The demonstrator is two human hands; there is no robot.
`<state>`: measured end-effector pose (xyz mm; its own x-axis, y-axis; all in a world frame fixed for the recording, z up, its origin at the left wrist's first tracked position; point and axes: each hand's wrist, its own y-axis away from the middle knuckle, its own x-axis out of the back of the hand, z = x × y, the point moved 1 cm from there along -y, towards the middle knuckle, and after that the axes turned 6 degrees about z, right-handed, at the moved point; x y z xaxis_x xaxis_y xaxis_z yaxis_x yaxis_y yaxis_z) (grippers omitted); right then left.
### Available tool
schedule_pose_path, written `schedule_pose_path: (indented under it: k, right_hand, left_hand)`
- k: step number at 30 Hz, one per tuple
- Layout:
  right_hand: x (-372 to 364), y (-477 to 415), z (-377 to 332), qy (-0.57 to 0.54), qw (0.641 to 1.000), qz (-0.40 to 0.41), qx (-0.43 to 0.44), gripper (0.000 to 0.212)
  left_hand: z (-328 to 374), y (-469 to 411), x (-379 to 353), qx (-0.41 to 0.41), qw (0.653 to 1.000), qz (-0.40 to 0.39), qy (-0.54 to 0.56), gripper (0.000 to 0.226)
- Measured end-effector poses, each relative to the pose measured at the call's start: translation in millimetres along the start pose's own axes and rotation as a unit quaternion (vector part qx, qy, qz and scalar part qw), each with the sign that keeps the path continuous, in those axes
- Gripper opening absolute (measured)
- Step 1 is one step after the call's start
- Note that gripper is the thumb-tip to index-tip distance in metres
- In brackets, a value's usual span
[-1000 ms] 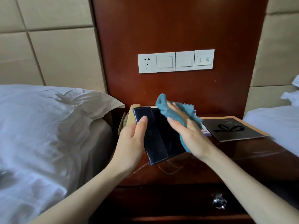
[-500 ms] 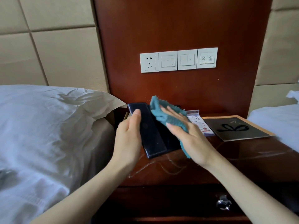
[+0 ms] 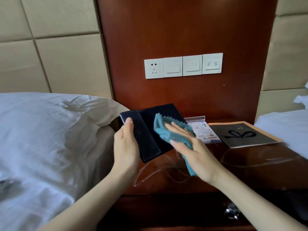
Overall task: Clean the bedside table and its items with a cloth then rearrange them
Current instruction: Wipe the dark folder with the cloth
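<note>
Since a second ago the right hand [image 3: 191, 147] has slid the teal cloth [image 3: 171, 135] lower across the dark folder [image 3: 150, 130]. Its grip lies flat, pinning the cloth. The left hand [image 3: 126, 144] clasps the folder's left edge, tilted above the counter [image 3: 250, 164], beside a leaflet [image 3: 204, 132] and booklet [image 3: 241, 135].

card [image 3: 204, 132] lies left of booklet [image 3: 245, 135] on table [image 3: 250, 172]
</note>
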<state>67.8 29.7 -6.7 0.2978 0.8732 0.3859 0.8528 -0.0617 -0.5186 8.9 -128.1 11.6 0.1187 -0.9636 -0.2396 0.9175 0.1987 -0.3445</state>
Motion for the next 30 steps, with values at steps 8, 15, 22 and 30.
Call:
schedule_pose_path:
  k: [8,15,22,30]
  right_hand:
    - [20.3,-22.6,-0.1,-0.135,0.978,0.107,-0.121,0.042]
    - [-6.1,-10.9,-26.4,-0.174,0.983,0.061,-0.014,0.036]
    - [-10.9,-8.5,-31.1,-0.298,0.951,0.084,-0.004,0.027]
    - [-15.0,-2.3,-44.2,-0.247,0.968,0.024,0.042,0.030]
  left_hand:
    - [5.1,17.4,-9.8,-0.049,0.985,-0.156,-0.050,0.042]
    - [9.7,22.2,-11.7,0.016,0.970,-0.242,0.018,0.036]
    - [9.6,25.2,-12.8,0.032,0.955,-0.293,0.035,0.041]
    - [21.1,11.9,-13.9,0.165,0.948,-0.233,0.141,0.065]
